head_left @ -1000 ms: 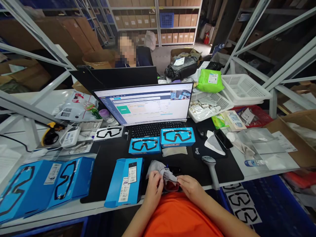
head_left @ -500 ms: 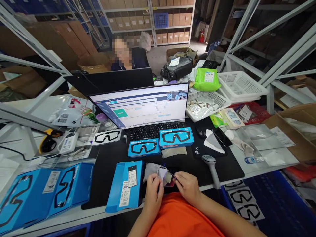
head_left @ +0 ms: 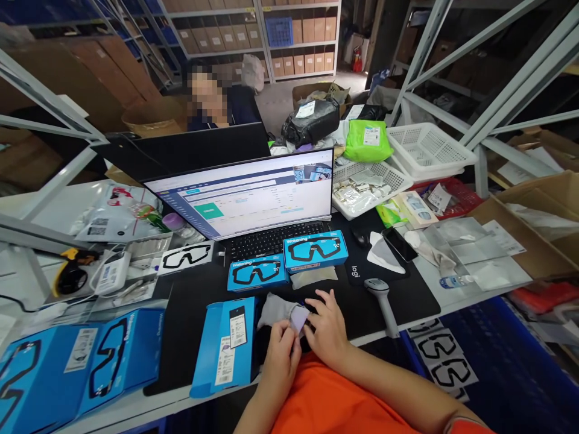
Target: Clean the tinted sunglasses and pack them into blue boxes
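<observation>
A soft grey pouch (head_left: 275, 308) lies on the black mat, with a pale purple piece (head_left: 299, 317) showing at its mouth. My left hand (head_left: 281, 349) pinches the pouch near that mouth. Over the right side of the pouch is my right hand (head_left: 329, 330), fingers spread and thumb close to the purple piece. Left of the pouch sits an opened blue box (head_left: 212, 337) bearing a black-and-white tag (head_left: 237, 327) and a white label. Whatever is inside the pouch is hidden.
Two blue eyewear boxes (head_left: 257, 272) stand before the keyboard (head_left: 246, 244) and monitor (head_left: 248, 199). Larger blue boxes (head_left: 126, 349) are at left. A barcode scanner (head_left: 380, 295), phone (head_left: 400, 243) and mouse (head_left: 360, 237) lie at right. A person (head_left: 244, 111) sits behind the monitors.
My right hand has let go of a shiny pinkish, dark-edged piece at the pouch's mouth, and its fingers have spread. That piece no longer shows. The whole view has shifted slightly.
</observation>
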`<action>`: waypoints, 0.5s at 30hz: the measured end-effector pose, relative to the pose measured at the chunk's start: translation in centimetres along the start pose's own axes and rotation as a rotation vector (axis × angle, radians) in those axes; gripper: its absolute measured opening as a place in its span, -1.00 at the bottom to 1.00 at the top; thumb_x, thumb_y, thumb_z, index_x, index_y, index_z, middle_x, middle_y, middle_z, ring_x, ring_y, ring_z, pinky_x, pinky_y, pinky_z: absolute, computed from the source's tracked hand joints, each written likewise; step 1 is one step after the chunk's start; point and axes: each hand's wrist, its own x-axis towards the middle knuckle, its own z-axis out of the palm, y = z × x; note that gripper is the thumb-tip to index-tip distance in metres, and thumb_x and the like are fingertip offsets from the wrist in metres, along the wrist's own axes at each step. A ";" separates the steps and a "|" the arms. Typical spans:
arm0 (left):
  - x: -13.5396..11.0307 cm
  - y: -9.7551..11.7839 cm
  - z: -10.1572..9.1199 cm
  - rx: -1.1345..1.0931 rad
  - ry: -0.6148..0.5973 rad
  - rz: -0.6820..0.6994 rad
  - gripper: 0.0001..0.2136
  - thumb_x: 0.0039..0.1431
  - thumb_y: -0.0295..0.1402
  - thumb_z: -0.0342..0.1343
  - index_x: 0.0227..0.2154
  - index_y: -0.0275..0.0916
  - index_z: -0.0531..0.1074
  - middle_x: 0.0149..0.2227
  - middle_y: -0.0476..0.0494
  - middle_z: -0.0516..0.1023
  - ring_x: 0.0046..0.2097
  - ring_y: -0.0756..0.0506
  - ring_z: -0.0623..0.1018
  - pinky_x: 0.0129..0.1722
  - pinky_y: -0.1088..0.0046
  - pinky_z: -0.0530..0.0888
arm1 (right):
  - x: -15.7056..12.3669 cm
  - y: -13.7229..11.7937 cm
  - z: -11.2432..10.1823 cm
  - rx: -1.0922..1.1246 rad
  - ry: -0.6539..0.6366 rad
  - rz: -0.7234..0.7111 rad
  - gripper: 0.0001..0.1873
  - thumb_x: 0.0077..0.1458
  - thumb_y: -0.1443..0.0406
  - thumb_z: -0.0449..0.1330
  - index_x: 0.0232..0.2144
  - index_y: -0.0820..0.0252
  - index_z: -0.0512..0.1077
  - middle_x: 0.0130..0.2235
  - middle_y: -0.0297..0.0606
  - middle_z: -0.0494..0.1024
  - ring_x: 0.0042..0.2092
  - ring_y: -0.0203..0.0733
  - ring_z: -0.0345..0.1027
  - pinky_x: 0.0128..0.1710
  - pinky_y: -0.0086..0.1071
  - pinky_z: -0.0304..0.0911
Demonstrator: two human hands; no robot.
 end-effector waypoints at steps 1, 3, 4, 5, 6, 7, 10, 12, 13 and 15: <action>0.1 0.0 0.0 -0.004 -0.008 0.009 -0.86 0.31 -0.42 -0.10 -0.29 -0.19 0.37 -0.18 -0.20 0.39 -0.16 -0.11 0.49 -0.13 0.38 0.50 | 0.0 0.0 0.2 0.020 -0.005 -0.042 -0.84 0.00 0.43 0.28 -0.35 0.13 0.62 0.10 -0.13 0.54 0.25 0.21 0.19 0.32 0.32 -0.13; 0.2 0.0 -0.2 -0.020 -0.018 0.032 -0.86 0.31 -0.44 -0.10 -0.31 -0.18 0.34 -0.19 -0.18 0.38 -0.18 -0.10 0.49 -0.16 0.40 0.50 | 0.1 0.3 0.4 0.093 -0.046 -0.142 -0.88 0.01 0.40 0.30 -0.35 0.14 0.62 0.25 -0.12 0.40 0.30 0.18 0.13 0.34 0.25 -0.15; 0.2 -0.1 -0.4 -0.033 -0.030 0.047 -0.86 0.31 -0.44 -0.10 -0.32 -0.18 0.33 -0.20 -0.17 0.38 -0.18 -0.10 0.48 -0.16 0.40 0.50 | 0.3 0.6 0.6 0.154 -0.083 -0.171 -0.91 -0.01 0.38 0.33 -0.38 0.14 0.62 0.28 -0.12 0.35 0.31 0.17 0.12 0.34 0.20 -0.10; 0.1 -0.1 -0.6 -0.049 -0.053 0.062 -0.86 0.32 -0.44 -0.11 -0.32 -0.18 0.33 -0.20 -0.17 0.38 -0.18 -0.09 0.48 -0.17 0.40 0.50 | 0.5 0.9 0.8 0.231 -0.128 -0.173 -0.93 -0.05 0.36 0.36 -0.42 0.14 0.62 0.28 -0.12 0.36 0.30 0.16 0.13 0.32 0.14 -0.02; 0.0 -0.1 -0.8 -0.067 -0.090 0.077 -0.86 0.32 -0.44 -0.11 -0.32 -0.18 0.32 -0.20 -0.17 0.37 -0.18 -0.09 0.48 -0.17 0.41 0.50 | 0.7 1.3 1.0 0.323 -0.187 -0.149 -0.93 -0.10 0.35 0.40 -0.44 0.14 0.63 0.24 -0.12 0.41 0.28 0.14 0.18 0.28 0.06 0.08; -0.2 -0.1 -1.1 -0.087 -0.133 0.088 -0.85 0.33 -0.44 -0.12 -0.32 -0.18 0.32 -0.19 -0.17 0.37 -0.19 -0.09 0.48 -0.18 0.41 0.50 | 0.8 1.6 1.2 0.416 -0.253 -0.109 -0.91 -0.14 0.34 0.43 -0.46 0.13 0.63 0.15 -0.13 0.50 0.22 0.11 0.28 0.21 -0.04 0.20; -1.0 0.3 -1.5 -0.142 -0.241 0.088 -0.85 0.34 -0.43 -0.12 -0.33 -0.17 0.31 -0.17 -0.18 0.37 -0.23 -0.07 0.47 -0.22 0.44 0.49 | 0.8 2.4 1.8 0.581 -0.404 0.003 -0.93 -0.14 0.35 0.44 -0.49 0.11 0.64 -0.27 -0.28 0.64 -0.18 -0.11 0.52 -0.18 -0.36 0.38; -1.6 0.3 -1.6 -0.159 -0.260 0.077 -0.85 0.34 -0.41 -0.11 -0.33 -0.17 0.32 -0.17 -0.18 0.38 -0.22 -0.07 0.48 -0.21 0.44 0.48 | 0.4 2.6 2.1 0.581 -0.414 0.039 -0.95 -0.11 0.36 0.42 -0.52 0.11 0.64 -0.43 -0.36 0.57 -0.37 -0.23 0.46 -0.36 -0.45 0.30; -1.9 0.1 -1.5 -0.155 -0.240 0.064 -0.85 0.34 -0.40 -0.11 -0.33 -0.16 0.33 -0.16 -0.18 0.39 -0.20 -0.07 0.49 -0.19 0.43 0.48 | 0.2 2.6 2.1 0.566 -0.399 0.057 -0.95 -0.11 0.36 0.43 -0.52 0.12 0.64 -0.45 -0.37 0.53 -0.40 -0.25 0.43 -0.39 -0.46 0.25; -2.6 -0.6 -1.3 -0.122 -0.109 0.006 -0.87 0.32 -0.35 -0.06 -0.35 -0.16 0.34 -0.17 -0.18 0.39 -0.15 -0.11 0.49 -0.15 0.38 0.47 | -0.1 2.4 2.2 0.537 -0.365 0.112 -0.94 -0.13 0.37 0.44 -0.52 0.14 0.64 -0.46 -0.37 0.48 -0.41 -0.26 0.38 -0.42 -0.47 0.20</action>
